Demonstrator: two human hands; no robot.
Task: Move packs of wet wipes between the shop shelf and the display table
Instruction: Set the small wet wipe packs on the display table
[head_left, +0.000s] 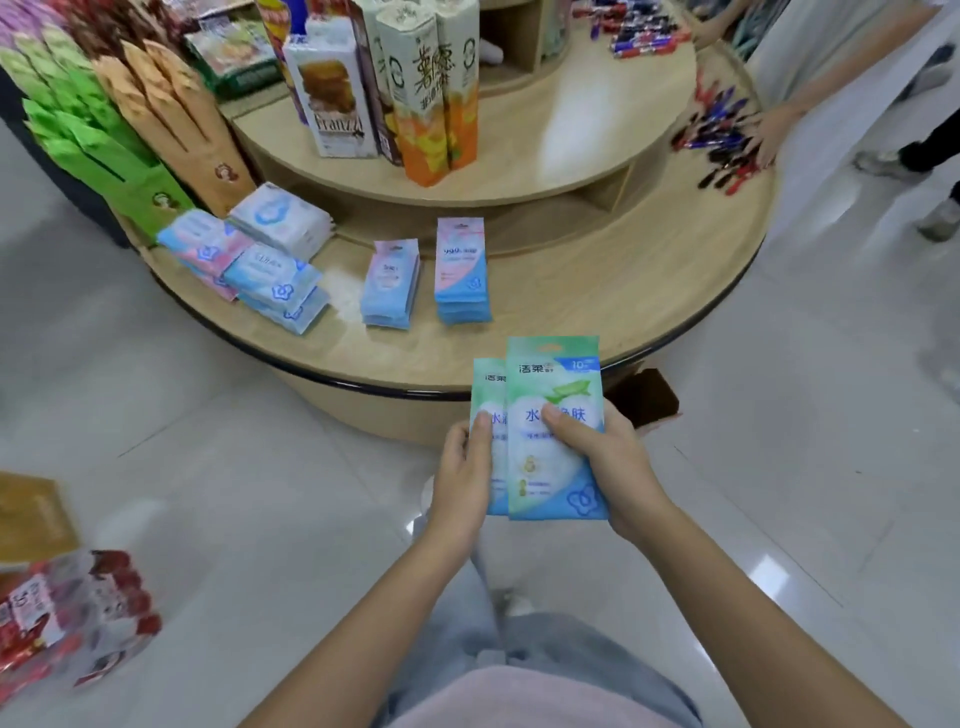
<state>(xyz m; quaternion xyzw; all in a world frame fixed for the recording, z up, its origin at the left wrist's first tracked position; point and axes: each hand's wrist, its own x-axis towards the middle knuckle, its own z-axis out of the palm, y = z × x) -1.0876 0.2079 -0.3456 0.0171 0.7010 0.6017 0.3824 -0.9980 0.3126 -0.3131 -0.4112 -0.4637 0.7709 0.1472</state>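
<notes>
I hold two green packs of wet wipes in the air, just in front of the near edge of the round display table (675, 322). My left hand (462, 467) grips the rear pack (488, 384): the thumb lies on its face and the other fingers are curled behind it. My right hand (608, 467) grips the front pack (550, 374) in the same way, and this pack covers a part of the rear one.

The table is of light wood with a black rim. Near its front edge two stacks of wipes stand side by side, a blue stack (389, 286) and a pink and blue stack (462, 270). Toward the left edge lies a loose pile of wider packs (260, 254). The upper tier (571, 130) carries tall snack boxes (415, 88). At the right edge are many pens (722, 140), and another person's hand (774, 135) touches them.

The floor (234, 467) is of pale shiny tiles. Red packets (67, 623) are at my lower left.
</notes>
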